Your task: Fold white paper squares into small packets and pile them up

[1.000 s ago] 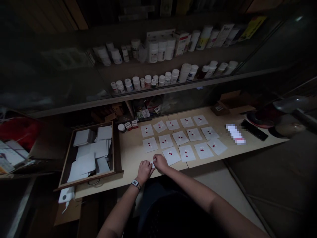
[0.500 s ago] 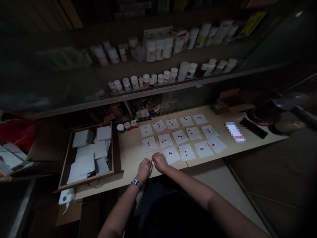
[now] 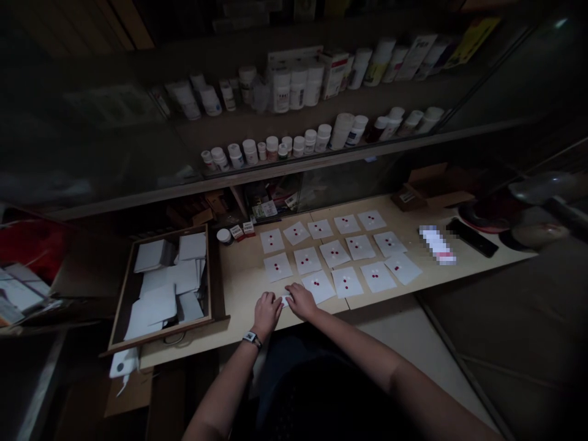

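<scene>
Near the front edge of the desk, a small piece of white paper (image 3: 285, 301), seemingly folded, lies between my two hands. My left hand (image 3: 267, 315), with a watch on the wrist, pinches its left side. The fingers of my right hand (image 3: 301, 302) close on its right side, and they partly hide it. Just beyond my right hand is a flat paper square (image 3: 324, 289) bearing red and white pills. Several more such squares, one being a paper square (image 3: 277, 267), spread in rows over the desk, each with red and white pills on top.
At left, an open drawer (image 3: 210, 275) holds stacks of white paper. A small white-capped jar (image 3: 224, 236) and two little boxes (image 3: 242, 230) stand behind. To the right lie a lit phone (image 3: 436, 245), a dark phone (image 3: 473, 237) and an open carton (image 3: 432, 190). Shelved bottles (image 3: 298, 146) line the back.
My hands have drawn slightly apart, the right one shifting a little to the right. More of the white paper between them shows now.
</scene>
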### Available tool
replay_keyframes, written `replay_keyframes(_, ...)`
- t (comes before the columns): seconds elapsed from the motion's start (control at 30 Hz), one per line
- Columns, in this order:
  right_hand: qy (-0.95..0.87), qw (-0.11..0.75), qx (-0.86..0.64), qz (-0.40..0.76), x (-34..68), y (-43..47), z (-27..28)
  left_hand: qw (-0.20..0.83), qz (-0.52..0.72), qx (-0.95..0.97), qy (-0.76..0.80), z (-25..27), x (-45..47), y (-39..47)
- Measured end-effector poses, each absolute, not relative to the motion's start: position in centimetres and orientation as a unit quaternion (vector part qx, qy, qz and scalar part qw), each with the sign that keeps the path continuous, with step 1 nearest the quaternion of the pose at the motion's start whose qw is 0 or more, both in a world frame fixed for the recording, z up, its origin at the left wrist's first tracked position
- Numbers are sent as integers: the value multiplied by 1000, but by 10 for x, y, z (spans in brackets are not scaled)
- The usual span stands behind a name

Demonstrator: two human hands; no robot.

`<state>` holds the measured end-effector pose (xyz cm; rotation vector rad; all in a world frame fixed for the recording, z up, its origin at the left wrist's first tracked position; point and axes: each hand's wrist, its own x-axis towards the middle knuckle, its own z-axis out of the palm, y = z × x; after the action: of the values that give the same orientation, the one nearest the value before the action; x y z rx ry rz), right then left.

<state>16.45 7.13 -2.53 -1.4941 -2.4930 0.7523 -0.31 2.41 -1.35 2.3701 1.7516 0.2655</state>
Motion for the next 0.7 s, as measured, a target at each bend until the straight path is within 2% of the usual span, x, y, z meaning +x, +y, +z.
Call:
replay_keyframes(0.23, -759, 31, -570, 313, 155, 86, -23, 89, 78, 806, 580, -17, -4, 25)
replay_keyframes(0.37, -769, 10, -564, 301, 157, 86, -22, 89, 76, 808, 578, -18, -4, 25)
replay_keyframes(0.7, -921, 10, -360, 151, 171, 71, -35, 95, 100, 795, 590, -19, -5, 23)
